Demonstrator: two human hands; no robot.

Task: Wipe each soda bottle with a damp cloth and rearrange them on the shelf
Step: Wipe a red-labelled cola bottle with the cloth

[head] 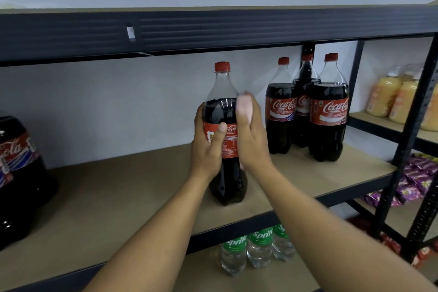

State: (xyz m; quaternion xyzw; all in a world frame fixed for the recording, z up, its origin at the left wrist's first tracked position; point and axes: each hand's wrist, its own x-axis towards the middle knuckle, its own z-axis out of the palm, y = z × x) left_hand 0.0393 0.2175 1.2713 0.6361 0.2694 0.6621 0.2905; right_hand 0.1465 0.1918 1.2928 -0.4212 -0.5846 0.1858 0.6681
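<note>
A large cola bottle (222,92) with a red cap and red label stands upright near the middle of the brown shelf board (118,197). My left hand (208,144) grips its label area from the left, thumb across the front. My right hand (251,140) holds a pale pink cloth (245,106) pressed against the bottle's right side. Three more cola bottles (328,111) stand grouped at the right end of the same shelf. Another cola bottle (16,173) stands at the far left, partly cut off.
The dark metal beam of the upper shelf (213,31) runs just above the bottle caps. Sprite bottles (258,246) stand on the shelf below. Yellow bottles (391,97) and purple snack packs (414,178) fill the neighbouring rack on the right, behind a black upright post (403,149).
</note>
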